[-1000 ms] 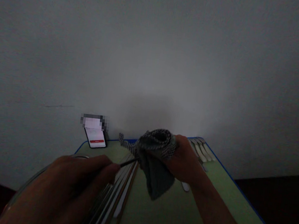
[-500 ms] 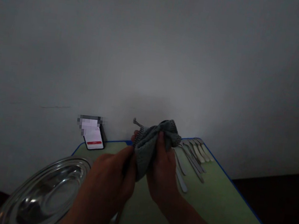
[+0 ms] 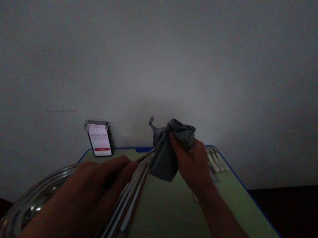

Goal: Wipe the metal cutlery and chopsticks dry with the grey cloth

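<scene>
My left hand [image 3: 95, 188] is closed around a bundle of long thin utensils [image 3: 129, 199] whose tips run up into a cloth. My right hand [image 3: 191, 162] is closed on that grey checked cloth [image 3: 169, 150], wrapped around the far end of one utensil. Both hands hover over a green table [image 3: 171, 218] in dim light. What kind of utensils they are cannot be made out.
A round steel tray [image 3: 30, 204] lies at the lower left under my left arm. A phone [image 3: 100, 141] with a lit screen leans against the grey wall. Several pieces of cutlery [image 3: 214, 160] lie in a row at the table's far right, near its blue edge.
My left hand has drawn back toward me with the utensils, away from the cloth. My right hand with the cloth has shifted to the right and a little up.
</scene>
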`<state>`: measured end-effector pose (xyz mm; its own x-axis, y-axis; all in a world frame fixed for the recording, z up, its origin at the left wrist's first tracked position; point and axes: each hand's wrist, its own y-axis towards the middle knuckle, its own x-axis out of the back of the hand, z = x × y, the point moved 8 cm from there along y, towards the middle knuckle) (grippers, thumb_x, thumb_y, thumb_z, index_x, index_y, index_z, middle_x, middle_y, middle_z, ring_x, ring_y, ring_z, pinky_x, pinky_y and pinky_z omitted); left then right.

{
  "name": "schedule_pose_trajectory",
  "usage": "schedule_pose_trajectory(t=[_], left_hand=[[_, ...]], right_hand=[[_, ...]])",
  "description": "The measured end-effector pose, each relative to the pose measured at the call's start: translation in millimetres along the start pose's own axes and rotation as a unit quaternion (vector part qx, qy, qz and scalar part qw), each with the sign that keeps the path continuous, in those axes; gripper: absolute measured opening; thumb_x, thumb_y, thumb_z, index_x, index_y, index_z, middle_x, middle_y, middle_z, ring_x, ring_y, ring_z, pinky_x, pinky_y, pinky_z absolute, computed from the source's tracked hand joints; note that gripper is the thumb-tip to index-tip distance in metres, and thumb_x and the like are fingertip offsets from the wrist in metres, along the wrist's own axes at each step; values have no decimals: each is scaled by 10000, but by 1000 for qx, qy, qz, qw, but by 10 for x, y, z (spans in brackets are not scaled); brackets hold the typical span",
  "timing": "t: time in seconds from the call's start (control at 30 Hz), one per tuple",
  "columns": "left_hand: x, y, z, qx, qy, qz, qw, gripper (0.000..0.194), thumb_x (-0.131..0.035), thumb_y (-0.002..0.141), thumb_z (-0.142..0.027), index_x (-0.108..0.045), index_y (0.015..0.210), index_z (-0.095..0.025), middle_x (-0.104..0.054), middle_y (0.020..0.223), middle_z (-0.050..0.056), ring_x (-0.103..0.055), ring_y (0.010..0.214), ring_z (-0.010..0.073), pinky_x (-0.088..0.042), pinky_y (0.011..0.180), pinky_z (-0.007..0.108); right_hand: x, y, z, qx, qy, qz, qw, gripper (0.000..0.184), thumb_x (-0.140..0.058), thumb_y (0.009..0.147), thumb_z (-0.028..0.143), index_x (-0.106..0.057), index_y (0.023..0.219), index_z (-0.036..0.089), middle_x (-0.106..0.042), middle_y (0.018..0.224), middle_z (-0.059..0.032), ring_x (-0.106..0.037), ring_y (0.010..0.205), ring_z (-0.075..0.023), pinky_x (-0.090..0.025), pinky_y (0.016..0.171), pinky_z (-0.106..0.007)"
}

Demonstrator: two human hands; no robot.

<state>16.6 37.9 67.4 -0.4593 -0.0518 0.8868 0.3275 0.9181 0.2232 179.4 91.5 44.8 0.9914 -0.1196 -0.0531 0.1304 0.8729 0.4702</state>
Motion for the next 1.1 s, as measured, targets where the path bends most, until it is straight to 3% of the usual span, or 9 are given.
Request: schedule_pose_trajectory(t=[0.13,0.27,0.4,0.53,0.67,0.8,0.93,1.1], left_hand=[[-4,21,49,6,-21,13,1000,369,-331,886,-419,-543,675,-203,-610,519,-32,-564,451,114,-376,413,184],[-24,47,108,12,-48,18,999,354,-338,883,-399,-548,678,-201,-602,559,-20,-553,499,120,-408,457,195],[-26,0,125,-11,-73,12,997,292,-350,878,-366,-583,792,-213,-644,656,-8,-587,572,127,-454,540,204],[-131,-46,168,-3,-47,50,998,260,-368,877,-348,-596,908,-228,-667,717,1,-620,618,139,-464,564,215],[-194,-47,155,-9,-43,60,997,243,-387,865,-331,-603,910,-231,-655,653,-18,-607,556,130,-447,520,205],[-198,-38,112,-6,-77,56,995,231,-401,846,-302,-611,906,-226,-648,593,-31,-602,514,125,-438,488,192],[-252,-16,88,12,-135,98,986,245,-373,871,-290,-596,931,-208,-658,595,-30,-612,511,122,-442,475,183],[-236,7,195,37,-195,94,976,302,-428,871,-312,-516,1137,-200,-699,721,-5,-644,598,128,-489,522,192]], right_hand=[[49,-7,81,39,-37,-18,998,255,-553,809,362,-704,812,157,-688,731,-19,-627,770,-165,-484,683,-272],[33,-28,-124,-58,63,-33,996,350,-540,796,467,-694,849,158,-688,754,-33,-625,765,-172,-491,687,-287],[-166,-72,-318,-153,209,21,966,430,-533,777,529,-659,991,179,-688,937,-56,-627,889,-194,-481,826,-345],[-289,-103,-420,-199,233,65,950,385,-621,723,496,-674,953,192,-689,956,-53,-600,987,-210,-434,921,-373],[-258,-109,-409,-194,204,102,954,359,-627,729,481,-679,956,207,-682,992,-46,-543,1093,-208,-350,1011,-383],[-246,-126,-301,-144,157,152,965,345,-593,767,463,-658,1017,234,-654,1080,-33,-495,1152,-199,-290,1051,-389],[-312,-171,-273,-138,120,201,962,328,-569,786,460,-659,1012,240,-668,1031,-23,-527,1105,-204,-333,1010,-393],[-256,-109,-276,-117,113,174,971,265,-616,772,385,-664,979,227,-680,990,-25,-570,1026,-197,-384,953,-373]])
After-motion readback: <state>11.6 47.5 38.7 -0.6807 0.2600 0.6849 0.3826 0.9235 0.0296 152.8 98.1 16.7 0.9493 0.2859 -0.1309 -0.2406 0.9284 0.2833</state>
